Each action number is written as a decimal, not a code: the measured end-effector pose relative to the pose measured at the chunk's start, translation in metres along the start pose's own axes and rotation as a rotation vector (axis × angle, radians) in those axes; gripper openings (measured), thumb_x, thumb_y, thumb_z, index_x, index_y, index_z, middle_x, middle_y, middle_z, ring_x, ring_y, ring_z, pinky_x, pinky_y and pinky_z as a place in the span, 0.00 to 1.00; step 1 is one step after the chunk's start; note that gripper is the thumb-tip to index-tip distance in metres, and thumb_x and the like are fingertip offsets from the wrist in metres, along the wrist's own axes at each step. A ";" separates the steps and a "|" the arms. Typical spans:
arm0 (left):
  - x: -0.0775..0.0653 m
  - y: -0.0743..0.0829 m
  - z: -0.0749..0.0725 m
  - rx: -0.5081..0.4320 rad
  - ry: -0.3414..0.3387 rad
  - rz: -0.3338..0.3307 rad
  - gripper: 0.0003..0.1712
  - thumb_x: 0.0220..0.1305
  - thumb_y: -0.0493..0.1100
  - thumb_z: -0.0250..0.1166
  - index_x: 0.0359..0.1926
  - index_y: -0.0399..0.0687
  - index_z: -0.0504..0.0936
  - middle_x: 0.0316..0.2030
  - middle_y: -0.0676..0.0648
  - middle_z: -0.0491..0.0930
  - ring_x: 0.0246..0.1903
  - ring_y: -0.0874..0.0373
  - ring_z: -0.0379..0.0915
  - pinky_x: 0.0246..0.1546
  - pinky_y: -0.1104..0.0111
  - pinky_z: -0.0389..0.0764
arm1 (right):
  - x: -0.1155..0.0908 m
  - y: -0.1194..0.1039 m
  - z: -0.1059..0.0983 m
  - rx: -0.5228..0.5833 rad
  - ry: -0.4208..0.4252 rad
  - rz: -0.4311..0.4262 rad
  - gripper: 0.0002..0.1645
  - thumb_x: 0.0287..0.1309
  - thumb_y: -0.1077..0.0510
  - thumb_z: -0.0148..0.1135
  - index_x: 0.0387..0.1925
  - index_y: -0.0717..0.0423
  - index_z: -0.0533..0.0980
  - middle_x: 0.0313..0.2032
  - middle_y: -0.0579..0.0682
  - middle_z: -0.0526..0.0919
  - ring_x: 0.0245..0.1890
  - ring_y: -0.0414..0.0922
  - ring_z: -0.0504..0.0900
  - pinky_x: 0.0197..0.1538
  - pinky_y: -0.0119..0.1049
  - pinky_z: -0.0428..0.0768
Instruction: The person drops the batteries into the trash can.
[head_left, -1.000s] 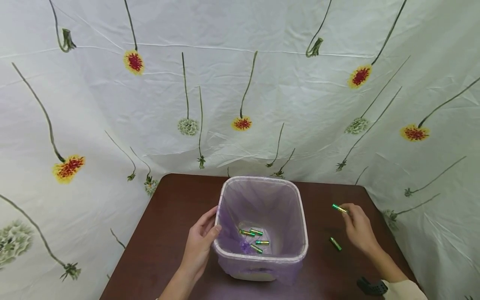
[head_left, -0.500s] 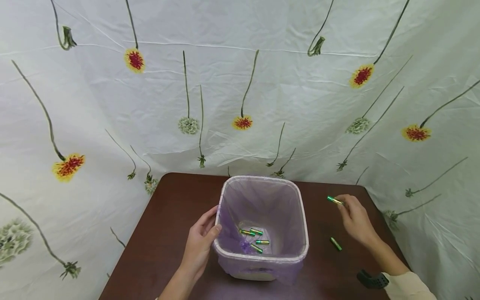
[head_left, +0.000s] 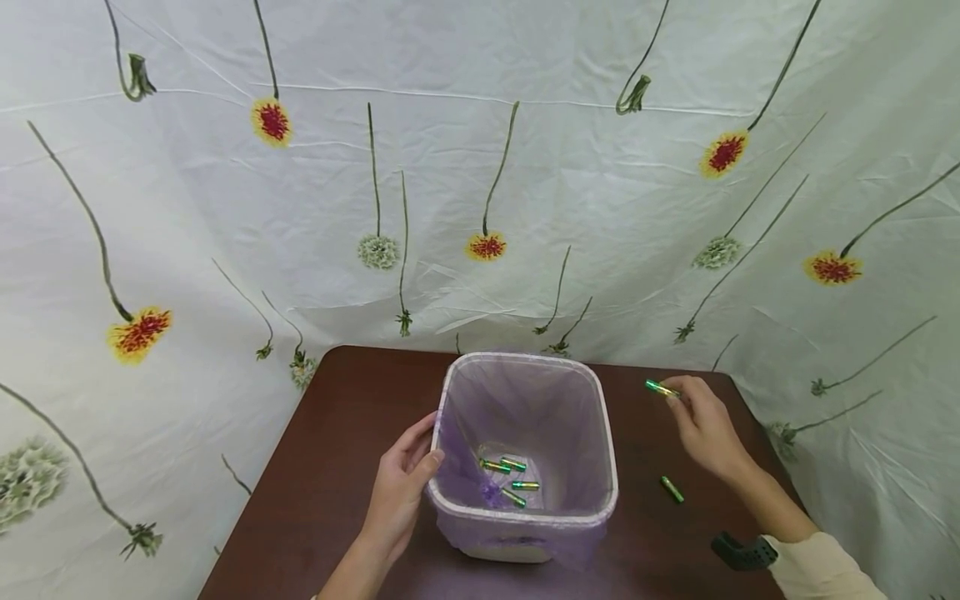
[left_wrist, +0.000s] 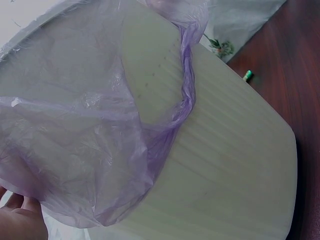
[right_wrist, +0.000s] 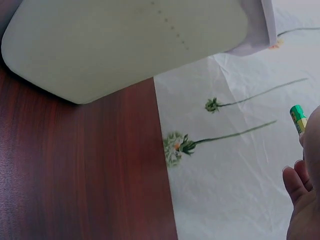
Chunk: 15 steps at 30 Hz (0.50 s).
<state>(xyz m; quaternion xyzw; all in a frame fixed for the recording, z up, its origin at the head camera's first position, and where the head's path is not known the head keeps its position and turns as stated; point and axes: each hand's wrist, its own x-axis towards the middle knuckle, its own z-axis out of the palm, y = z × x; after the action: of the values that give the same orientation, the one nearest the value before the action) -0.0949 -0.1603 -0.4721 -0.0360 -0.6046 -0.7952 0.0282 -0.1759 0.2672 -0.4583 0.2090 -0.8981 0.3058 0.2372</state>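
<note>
A pale, square-mouthed bin [head_left: 607, 433] lined with a thin purple plastic bag [head_left: 525, 533] stands on the table. My left hand [head_left: 399, 483] grips its left rim, thumb over the edge and fingers outside; in the left wrist view only part of that hand [left_wrist: 22, 220] shows, beside the bag. Right of the bin, my right hand [head_left: 708, 429] pinches a green and gold battery [head_left: 660, 388] between thumb and fingertips, above the table. The right wrist view catches the battery's green end [right_wrist: 297, 114]. Several similar batteries [head_left: 525, 485] lie on the bin's floor.
Another green battery [head_left: 672, 489] lies on the dark reddish-brown table [head_left: 360, 392], between the bin and my right forearm. A dark strap [head_left: 742, 552] sits by the right sleeve. White flower-patterned cloth [head_left: 442, 167] hangs behind the table and along both sides.
My right hand has moved up and slightly left in the head view, carrying the battery farther from the one on the table. The left hand and bin have stayed put.
</note>
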 end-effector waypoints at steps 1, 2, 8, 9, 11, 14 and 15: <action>0.000 0.000 0.000 0.001 0.001 -0.001 0.32 0.70 0.28 0.60 0.73 0.30 0.67 0.70 0.32 0.68 0.66 0.56 0.70 0.59 0.71 0.75 | 0.002 -0.002 0.000 0.004 0.002 -0.008 0.13 0.66 0.76 0.58 0.49 0.64 0.76 0.33 0.48 0.70 0.28 0.40 0.65 0.28 0.35 0.67; 0.000 0.000 0.000 0.001 0.002 -0.001 0.32 0.70 0.28 0.60 0.73 0.30 0.67 0.70 0.32 0.68 0.67 0.55 0.70 0.59 0.71 0.75 | 0.004 -0.004 -0.001 0.007 0.003 -0.018 0.13 0.66 0.76 0.59 0.49 0.64 0.77 0.33 0.48 0.71 0.28 0.39 0.65 0.28 0.35 0.67; 0.000 0.000 0.000 0.010 0.004 0.003 0.32 0.70 0.28 0.60 0.73 0.30 0.67 0.70 0.32 0.68 0.67 0.55 0.69 0.59 0.71 0.75 | 0.015 -0.015 0.000 0.028 0.001 -0.071 0.14 0.64 0.77 0.60 0.49 0.65 0.78 0.34 0.48 0.72 0.28 0.38 0.65 0.28 0.35 0.67; 0.000 0.000 0.000 0.010 0.003 0.003 0.32 0.70 0.28 0.60 0.73 0.30 0.67 0.70 0.32 0.68 0.67 0.55 0.69 0.60 0.71 0.75 | 0.017 -0.017 0.000 0.032 -0.002 -0.076 0.14 0.64 0.77 0.60 0.49 0.65 0.78 0.34 0.48 0.72 0.28 0.38 0.65 0.28 0.35 0.67; 0.000 0.000 0.000 0.008 -0.001 0.002 0.32 0.70 0.28 0.60 0.73 0.30 0.66 0.70 0.32 0.68 0.67 0.55 0.69 0.60 0.71 0.75 | 0.020 -0.020 0.000 0.040 -0.009 -0.088 0.14 0.64 0.77 0.60 0.49 0.65 0.78 0.34 0.48 0.73 0.28 0.38 0.65 0.29 0.36 0.68; 0.000 -0.001 0.000 0.003 -0.002 0.002 0.32 0.70 0.28 0.60 0.73 0.31 0.67 0.70 0.33 0.68 0.67 0.55 0.70 0.60 0.71 0.75 | 0.025 -0.024 0.001 0.056 -0.019 -0.109 0.15 0.64 0.78 0.59 0.49 0.66 0.78 0.34 0.47 0.72 0.28 0.38 0.66 0.29 0.36 0.69; 0.000 -0.001 0.000 0.001 -0.002 0.001 0.32 0.70 0.28 0.60 0.73 0.31 0.67 0.70 0.33 0.68 0.67 0.55 0.69 0.60 0.71 0.75 | 0.026 -0.026 0.001 0.059 -0.019 -0.117 0.15 0.64 0.78 0.59 0.49 0.67 0.78 0.34 0.47 0.73 0.29 0.38 0.66 0.30 0.36 0.69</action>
<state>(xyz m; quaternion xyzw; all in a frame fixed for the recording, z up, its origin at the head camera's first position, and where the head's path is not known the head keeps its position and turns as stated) -0.0951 -0.1600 -0.4729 -0.0370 -0.6051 -0.7948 0.0283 -0.1835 0.2419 -0.4331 0.2710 -0.8771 0.3158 0.2398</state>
